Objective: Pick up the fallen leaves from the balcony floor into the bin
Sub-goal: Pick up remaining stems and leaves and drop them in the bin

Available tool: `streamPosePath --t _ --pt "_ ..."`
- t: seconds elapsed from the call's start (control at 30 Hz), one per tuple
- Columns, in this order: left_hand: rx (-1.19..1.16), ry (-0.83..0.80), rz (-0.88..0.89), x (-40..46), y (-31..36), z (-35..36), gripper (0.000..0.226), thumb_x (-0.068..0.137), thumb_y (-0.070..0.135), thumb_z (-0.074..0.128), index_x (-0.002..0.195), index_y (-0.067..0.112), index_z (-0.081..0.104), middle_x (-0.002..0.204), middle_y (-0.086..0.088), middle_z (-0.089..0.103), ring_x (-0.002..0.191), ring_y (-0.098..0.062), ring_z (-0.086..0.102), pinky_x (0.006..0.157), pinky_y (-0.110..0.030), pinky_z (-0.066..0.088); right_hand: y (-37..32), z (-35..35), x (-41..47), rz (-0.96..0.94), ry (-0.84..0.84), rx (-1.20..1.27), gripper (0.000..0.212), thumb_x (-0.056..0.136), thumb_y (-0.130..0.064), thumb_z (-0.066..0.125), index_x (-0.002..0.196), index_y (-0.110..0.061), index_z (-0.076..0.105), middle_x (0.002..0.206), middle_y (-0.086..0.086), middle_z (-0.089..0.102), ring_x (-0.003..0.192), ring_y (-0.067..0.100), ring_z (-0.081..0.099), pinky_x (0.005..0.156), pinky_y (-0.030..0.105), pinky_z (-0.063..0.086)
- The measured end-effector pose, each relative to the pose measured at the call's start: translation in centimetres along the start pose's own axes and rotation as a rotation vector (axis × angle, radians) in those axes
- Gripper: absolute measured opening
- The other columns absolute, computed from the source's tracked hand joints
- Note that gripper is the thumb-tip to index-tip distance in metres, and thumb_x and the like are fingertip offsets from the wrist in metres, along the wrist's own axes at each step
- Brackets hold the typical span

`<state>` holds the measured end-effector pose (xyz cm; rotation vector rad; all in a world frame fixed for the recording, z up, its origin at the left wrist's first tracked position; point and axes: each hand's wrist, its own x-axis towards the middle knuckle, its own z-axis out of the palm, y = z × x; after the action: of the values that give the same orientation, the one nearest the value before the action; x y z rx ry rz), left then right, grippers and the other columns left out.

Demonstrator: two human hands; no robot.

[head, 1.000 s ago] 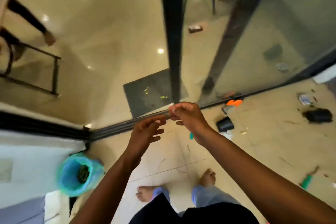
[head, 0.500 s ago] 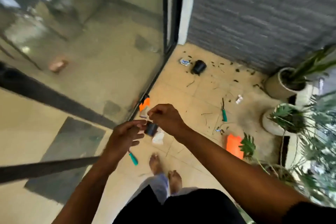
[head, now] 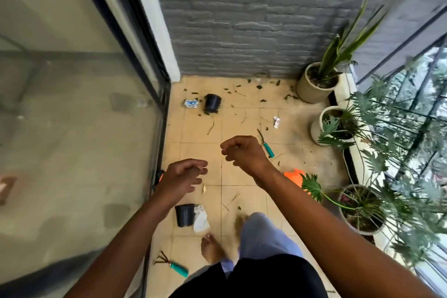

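Now both hands hover empty, left hand [head: 182, 178] loose, right hand [head: 244, 152] fingers curled, ready for the leaves [head: 260, 87] by the wall

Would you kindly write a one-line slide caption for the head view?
Both hands, left and right, raised empty above a tiled balcony floor strewn with fallen leaves.

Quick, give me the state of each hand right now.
Left hand: fingers loosely curled, holding nothing visible.
Right hand: fingers curled; whether it holds anything cannot be told.
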<state>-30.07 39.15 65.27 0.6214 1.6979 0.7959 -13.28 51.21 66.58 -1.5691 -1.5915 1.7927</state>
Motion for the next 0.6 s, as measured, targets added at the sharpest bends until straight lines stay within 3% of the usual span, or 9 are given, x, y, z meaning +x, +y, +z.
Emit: streamPosePath --t 0.27,0.4,0.5,0.6 --pt "0.047 -0.102 -0.006 10.2 6.6 3.0 0.022 0.093 0.04 0.06 0.11 0.036 0.075 0.107 0.012 0.077 0.101 -0.018 0.072 0.091 -0.04 0.056 -1.4 -6.1 8.8 0.006 0.09 0.028 0.019 0.091 -0.003 0.062 0.09 -0.015 0.077 0.093 0.009 0.077 0.081 0.02 0.069 0.072 0.032 0.052" --pt "0.009 -0.084 -0.066 15.0 9.7 4.4 0.019 0.099 0.034 0.06 0.111 0.033 0.074 0.107 0.009 0.077 0.102 -0.022 0.072 0.092 -0.042 0.054 -2.9 -9.2 14.8 0.023 0.025 -0.026 0.015 0.093 -0.008 0.065 0.093 -0.018 0.075 0.094 0.009 0.077 0.088 0.025 0.071 0.076 0.034 0.054" --pt "-0.052 -0.049 -0.109 17.9 12.1 5.0 0.032 0.081 0.047 0.062 0.107 0.034 0.075 0.104 0.009 0.077 0.102 -0.025 0.072 0.09 -0.041 0.054 -4.7 -10.3 18.9 0.022 -0.045 -0.071 0.011 0.092 -0.01 0.066 0.092 -0.017 0.075 0.094 0.007 0.077 0.088 0.023 0.069 0.073 0.031 0.05" --pt "-0.096 -0.007 -0.126 20.9 13.7 4.8 0.04 0.076 0.049 0.058 0.109 0.033 0.074 0.104 0.009 0.078 0.102 -0.023 0.072 0.093 -0.043 0.054 -6.4 -11.1 23.1 0.002 -0.063 -0.143 0.009 0.092 -0.012 0.068 0.094 -0.015 0.076 0.096 0.004 0.076 0.09 0.021 0.069 0.075 0.03 0.051"
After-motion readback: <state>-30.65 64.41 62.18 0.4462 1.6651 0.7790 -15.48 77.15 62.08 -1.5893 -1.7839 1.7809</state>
